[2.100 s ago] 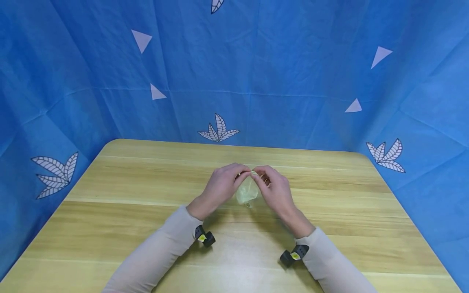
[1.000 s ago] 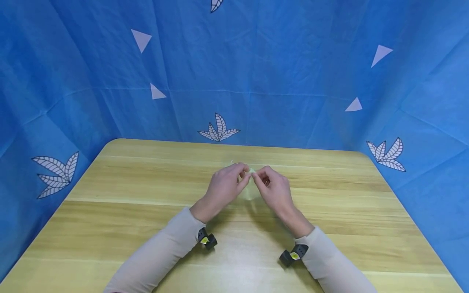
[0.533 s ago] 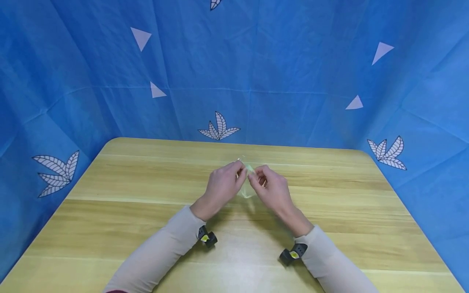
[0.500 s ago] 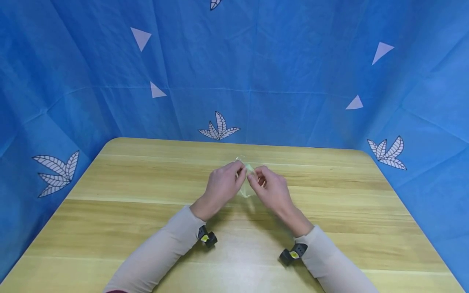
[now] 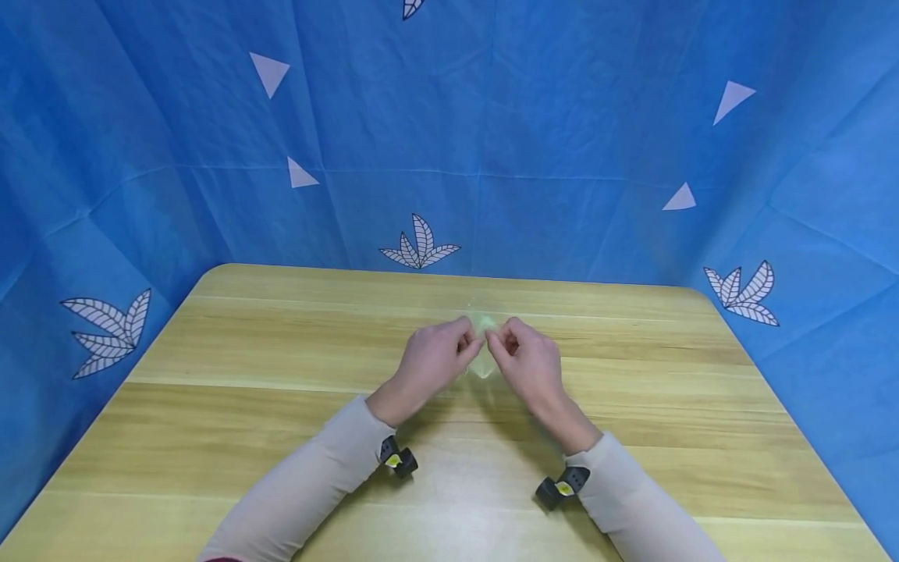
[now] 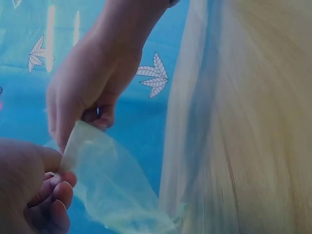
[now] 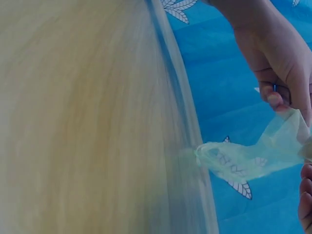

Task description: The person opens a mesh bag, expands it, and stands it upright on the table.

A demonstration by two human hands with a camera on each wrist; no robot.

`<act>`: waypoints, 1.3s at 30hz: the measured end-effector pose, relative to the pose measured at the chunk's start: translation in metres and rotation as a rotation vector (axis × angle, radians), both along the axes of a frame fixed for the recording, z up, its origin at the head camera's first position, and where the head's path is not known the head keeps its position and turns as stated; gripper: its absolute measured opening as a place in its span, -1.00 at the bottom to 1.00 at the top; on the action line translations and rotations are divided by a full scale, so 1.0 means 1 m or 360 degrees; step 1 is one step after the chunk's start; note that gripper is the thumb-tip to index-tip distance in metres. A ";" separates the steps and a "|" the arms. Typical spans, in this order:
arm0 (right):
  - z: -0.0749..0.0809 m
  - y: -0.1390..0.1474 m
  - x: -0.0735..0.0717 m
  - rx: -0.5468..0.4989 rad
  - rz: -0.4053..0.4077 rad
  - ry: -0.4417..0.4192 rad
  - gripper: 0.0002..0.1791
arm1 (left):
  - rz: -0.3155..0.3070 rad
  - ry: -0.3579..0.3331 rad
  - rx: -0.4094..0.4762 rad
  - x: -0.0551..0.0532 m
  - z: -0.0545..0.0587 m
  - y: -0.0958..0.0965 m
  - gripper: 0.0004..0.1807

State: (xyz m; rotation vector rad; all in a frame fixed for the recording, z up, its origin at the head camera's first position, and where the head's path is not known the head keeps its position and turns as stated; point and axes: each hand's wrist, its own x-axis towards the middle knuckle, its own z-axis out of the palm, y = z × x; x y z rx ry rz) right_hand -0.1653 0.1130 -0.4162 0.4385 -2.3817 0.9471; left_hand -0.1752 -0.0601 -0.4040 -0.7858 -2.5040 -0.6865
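Observation:
Between both hands hangs a small, thin, see-through pale green plastic bag (image 5: 483, 365), its lower end gathered to a small knot-like tip in the wrist views. My left hand (image 5: 437, 355) pinches its upper edge between thumb and index finger. Opposite it, my right hand (image 5: 528, 363) pinches the same edge close by, the fingertips of both hands nearly meeting in the head view. In the left wrist view, the bag (image 6: 114, 180) droops below the pinching fingers with its film spread out. Toward the table side, the bag (image 7: 239, 158) stretches away in the right wrist view.
A wooden table (image 5: 449, 468) with rounded far corners lies beneath the hands. Behind and around it hangs a blue curtain (image 5: 562, 140) printed with white leaves and triangles. Each sleeved wrist wears a black strapped camera, such as the left wrist camera (image 5: 399, 458).
Both hands have stayed over the same spot, shifting their pinches along the bag's edge. The left hand has dropped slightly and moved right over the last half second, and the bag has turned and spread.

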 end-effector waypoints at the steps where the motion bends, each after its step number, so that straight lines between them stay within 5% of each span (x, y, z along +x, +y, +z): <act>1: 0.000 0.000 0.000 0.0014 -0.0010 0.0013 -0.75 | -0.0006 0.0005 0.0004 0.000 0.000 0.000 -0.79; 9: 0.000 0.000 0.000 0.0067 0.0017 0.0030 -0.75 | 0.0001 -0.0096 0.0062 0.000 0.001 0.000 -0.78; 16: 0.002 -0.002 0.000 0.0023 0.0042 -0.0078 -0.87 | 0.0027 -0.0063 0.0072 -0.001 0.000 -0.001 -0.86; 23: 0.002 -0.001 0.000 0.0012 0.0031 0.0023 -0.90 | 0.0008 -0.0131 0.0002 0.001 -0.001 0.000 -0.91; 31: 0.003 -0.001 0.002 0.0034 0.0078 -0.0218 -0.91 | 0.0082 -0.0206 0.0060 0.002 0.000 -0.002 -0.89; 39: 0.009 -0.001 0.003 0.0023 0.0005 -0.0209 -0.86 | 0.0061 -0.0254 -0.0076 0.005 0.000 0.001 -0.82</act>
